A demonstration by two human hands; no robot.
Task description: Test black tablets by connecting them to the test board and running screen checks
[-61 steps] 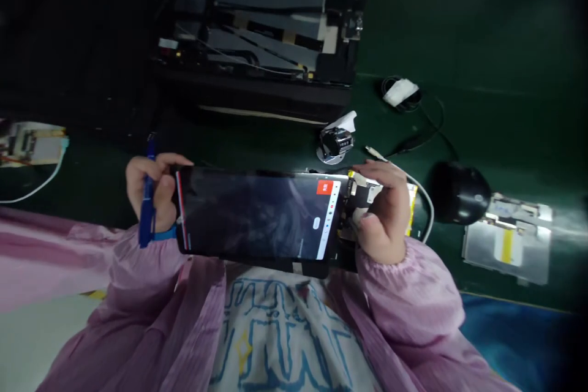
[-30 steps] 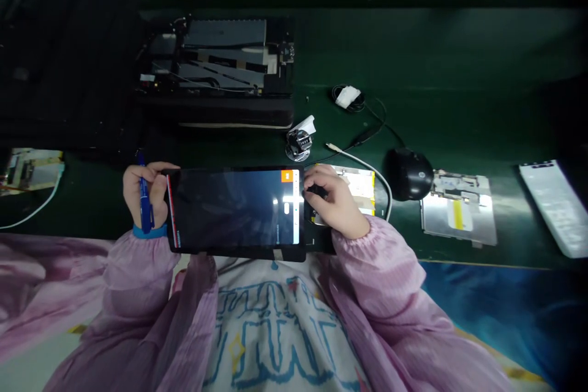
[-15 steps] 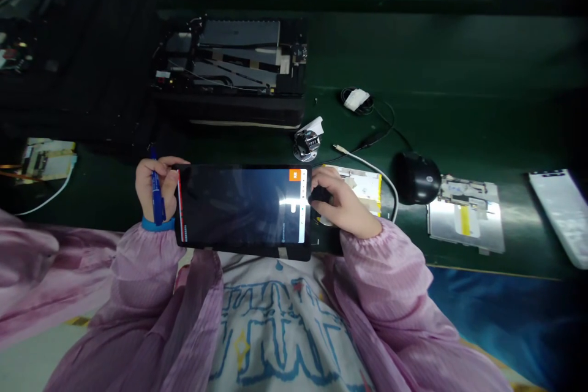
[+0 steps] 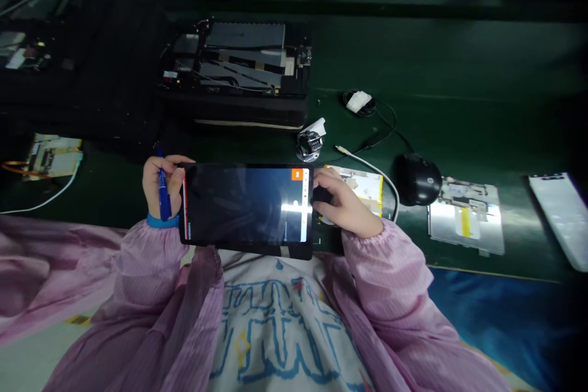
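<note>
A black tablet (image 4: pixel 243 208) with a lit, mostly dark screen lies level in front of my body, with an orange patch and a white strip at its right end. My left hand (image 4: pixel 160 184) grips its left edge, thumb on the front, with a blue pen (image 4: pixel 163 195) also tucked in the fingers. At the opposite edge my right hand (image 4: pixel 342 202) is closed, fingers curled against the tablet's side. Just behind the right hand a board with a silver and yellow part (image 4: pixel 367 187) lies on the green bench.
An opened device (image 4: pixel 248 55) with exposed wiring sits on a black stack behind the tablet. A metal counter (image 4: pixel 310 143), a white cable (image 4: pixel 374 168), a coiled black cable (image 4: pixel 359 102), a round black device (image 4: pixel 417 179), a silver plate (image 4: pixel 489 220) and a white sleeve (image 4: pixel 558 214) lie rightward.
The tablet's left end and my left hand with the pen have shifted slightly right in the picture; the background has shifted slightly too. The grip looks the same.
</note>
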